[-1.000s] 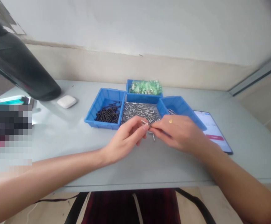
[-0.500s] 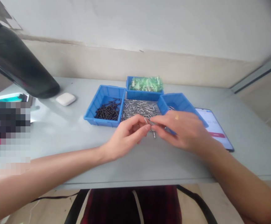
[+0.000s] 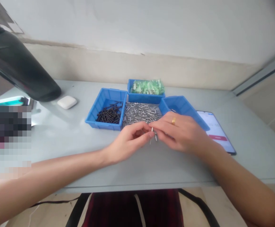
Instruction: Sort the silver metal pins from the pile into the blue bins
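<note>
My left hand (image 3: 129,138) is closed, its thumb and index finger pinching a thin silver rivet (image 3: 152,129) that stands nearly upright. Opposite it, my right hand (image 3: 180,130), wearing a ring, has its fingertips at the same spot. Its fingers are curled closed, and a second silver piece (image 3: 155,136) pokes out below them; the rest of what it holds is hidden. Just behind both hands spreads a pile of silver rivets (image 3: 141,112). To the left, a blue bin (image 3: 104,126) holds black screw-like pieces (image 3: 109,115).
A blue bin (image 3: 148,98) with a green plastic bag (image 3: 148,85) stands at the back. Another blue bin (image 3: 183,104) is partly behind my right hand, beside a lit phone (image 3: 216,130). At left are a white case (image 3: 67,102) and a tall dark bottle (image 3: 21,63).
The fingertips of both hands have come slightly lower and nearer. The silver rivet between them has turned from slanted to nearly upright. The view has shifted a little.
</note>
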